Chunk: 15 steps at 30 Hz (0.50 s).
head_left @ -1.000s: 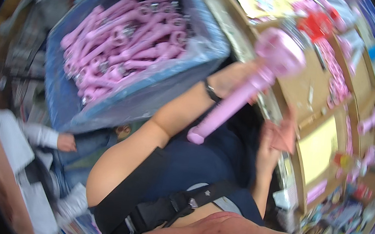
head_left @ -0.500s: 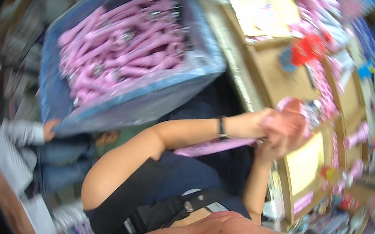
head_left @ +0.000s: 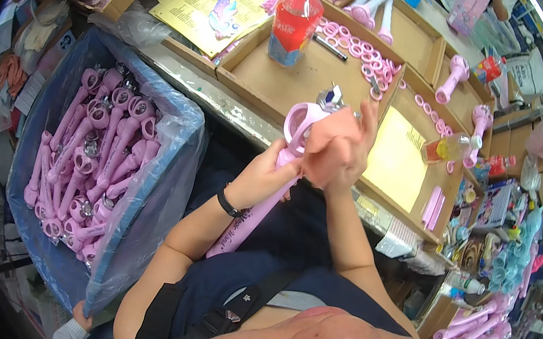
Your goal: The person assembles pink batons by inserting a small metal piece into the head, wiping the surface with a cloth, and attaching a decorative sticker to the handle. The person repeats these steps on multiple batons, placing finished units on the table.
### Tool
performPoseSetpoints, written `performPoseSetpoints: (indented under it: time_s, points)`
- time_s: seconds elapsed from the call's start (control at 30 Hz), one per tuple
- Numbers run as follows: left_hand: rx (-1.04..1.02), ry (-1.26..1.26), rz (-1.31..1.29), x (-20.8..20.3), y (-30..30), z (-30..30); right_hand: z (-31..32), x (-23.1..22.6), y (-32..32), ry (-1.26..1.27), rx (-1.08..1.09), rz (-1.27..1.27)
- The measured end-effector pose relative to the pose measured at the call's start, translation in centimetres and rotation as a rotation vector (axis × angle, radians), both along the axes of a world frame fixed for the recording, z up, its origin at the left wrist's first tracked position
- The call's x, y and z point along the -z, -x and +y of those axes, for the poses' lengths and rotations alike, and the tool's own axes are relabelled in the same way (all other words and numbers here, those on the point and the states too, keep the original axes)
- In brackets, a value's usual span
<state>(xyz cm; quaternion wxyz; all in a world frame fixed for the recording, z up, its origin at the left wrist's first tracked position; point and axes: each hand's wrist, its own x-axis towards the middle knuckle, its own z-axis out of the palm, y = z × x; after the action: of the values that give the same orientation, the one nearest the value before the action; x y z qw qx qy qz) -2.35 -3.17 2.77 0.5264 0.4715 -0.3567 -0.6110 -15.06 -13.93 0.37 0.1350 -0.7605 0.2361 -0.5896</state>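
Observation:
A pink toy wand lies slantwise before my chest. It has a ring-shaped head with a shiny clear gem at the top. My left hand, with a black band at the wrist, is closed around its neck just below the ring. A salmon-coloured cloth is pressed to the right side of the wand's head. My right hand holds that cloth, and the cloth hides part of the fingers and of the ring.
At left stands a blue plastic-lined bin heaped with similar wands; another person's hand touches its edge. Cardboard trays on the bench hold a red-labelled bottle, a marker, pink rings and yellow sheets.
My view has turned, so the bin appears lower at left and the bench spreads across the top. The wand and cloth, blurred before, now show clearly, still in my hands.

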Motion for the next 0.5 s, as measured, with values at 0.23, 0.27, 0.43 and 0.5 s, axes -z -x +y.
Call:
performPoseSetpoints:
  time_s: [0.23,0.27,0.43,0.5]
  points:
    - [0.294,0.041,0.477,1.1,-0.1,-0.6,3.2,1.2,-1.2,-0.384,0.089,-0.324]
    - [0.279,0.034,0.463,1.2,-0.1,-0.7,3.4,1.6,-1.4,-0.426,0.041,-0.4]
    - [0.12,0.025,0.246,1.0,0.8,-0.3,5.2,1.3,-1.8,-0.792,-0.1,-0.668]
    - [0.084,0.016,0.148,0.9,0.9,0.0,5.6,0.0,-1.9,-1.139,-0.218,-0.874]
